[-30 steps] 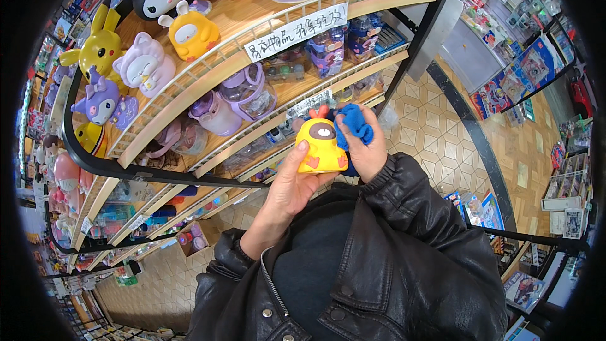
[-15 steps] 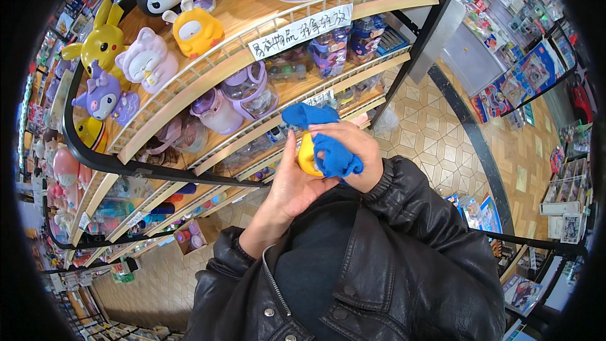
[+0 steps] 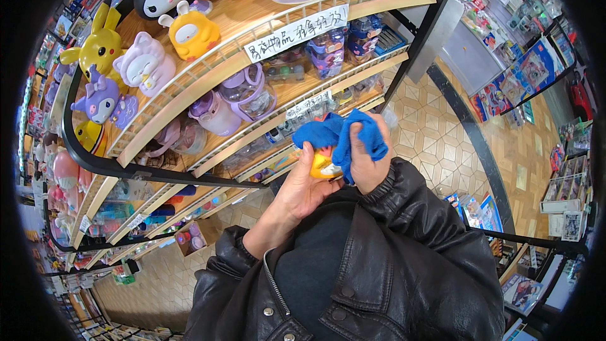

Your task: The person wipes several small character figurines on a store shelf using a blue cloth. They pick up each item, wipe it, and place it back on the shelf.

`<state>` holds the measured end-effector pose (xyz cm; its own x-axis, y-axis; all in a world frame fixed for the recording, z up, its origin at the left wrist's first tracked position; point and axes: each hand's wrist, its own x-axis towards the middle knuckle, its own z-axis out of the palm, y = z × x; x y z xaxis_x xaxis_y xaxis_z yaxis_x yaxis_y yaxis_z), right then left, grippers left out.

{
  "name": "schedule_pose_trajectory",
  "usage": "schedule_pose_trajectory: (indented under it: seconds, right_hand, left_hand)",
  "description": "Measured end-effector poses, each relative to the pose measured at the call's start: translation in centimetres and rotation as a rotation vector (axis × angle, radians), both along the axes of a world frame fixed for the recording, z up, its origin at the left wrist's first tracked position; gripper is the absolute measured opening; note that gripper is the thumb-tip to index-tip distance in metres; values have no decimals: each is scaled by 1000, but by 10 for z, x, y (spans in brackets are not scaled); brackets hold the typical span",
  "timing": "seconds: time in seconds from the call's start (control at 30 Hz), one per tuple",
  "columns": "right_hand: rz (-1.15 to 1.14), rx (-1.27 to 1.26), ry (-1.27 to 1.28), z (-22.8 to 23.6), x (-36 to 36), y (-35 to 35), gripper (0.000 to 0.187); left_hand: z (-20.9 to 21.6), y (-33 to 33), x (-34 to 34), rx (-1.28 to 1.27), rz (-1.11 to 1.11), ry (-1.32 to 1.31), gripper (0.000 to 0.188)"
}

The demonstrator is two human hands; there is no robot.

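Note:
In front of my chest, my left hand [image 3: 304,184] grips a small yellow figurine [image 3: 323,165] with some white and red on it. Its thumb presses along the near side and its fingers curl underneath. My right hand [image 3: 370,163] clutches a bunched blue cloth [image 3: 358,140], thumb upright against the fabric. One fold of that cloth drapes over the figurine's top and far side, hiding much of it. Cloth and figurine touch.
A curved wooden shelf unit [image 3: 221,63] with a low rail stands ahead, carrying figurines such as a yellow one [image 3: 192,33] and a pink-white one [image 3: 145,63]. Lower tiers hold purple cups [image 3: 247,95]. Boxed goods [image 3: 527,79] fill racks to the right, beyond the tiled floor [image 3: 423,113].
My right hand has turned and shifted slightly right with the cloth, thumb now showing. More of the figurine's white and red front is uncovered in my left hand.

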<state>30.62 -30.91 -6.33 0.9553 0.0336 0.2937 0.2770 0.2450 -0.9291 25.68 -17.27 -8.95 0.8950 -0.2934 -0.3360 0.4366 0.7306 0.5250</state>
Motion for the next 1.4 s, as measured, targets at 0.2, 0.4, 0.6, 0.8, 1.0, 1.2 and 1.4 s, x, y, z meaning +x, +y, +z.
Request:
schedule_pose_trajectory:
  seconds: [0.2, 0.4, 0.6, 0.8, 1.0, 1.2, 1.4]
  right_hand:
    - [44, 480, 361, 0, 14, -8, 35]
    - [231, 645, 474, 5, 27, -25, 61]
    - [504, 605, 355, 17, 14, -24, 69]
    - [656, 357, 215, 21, 14, -24, 73]
    - [637, -86, 43, 15, 16, -24, 70]
    - [636, -5, 94, 8, 16, -22, 57]
    - [508, 65, 106, 7, 12, -23, 47]
  left_hand:
    - [14, 6, 0, 105, 4, -378, 92]
    - [37, 1, 6, 281, 165, -619, 122]
    - [39, 7, 2, 261, 103, -493, 130]
    - [24, 19, 4, 330, 115, -454, 123]
    - [21, 17, -5, 457, 163, -400, 105]
    - [26, 18, -5, 519, 138, -380, 108]
    - [27, 16, -4, 630, 141, -484, 107]
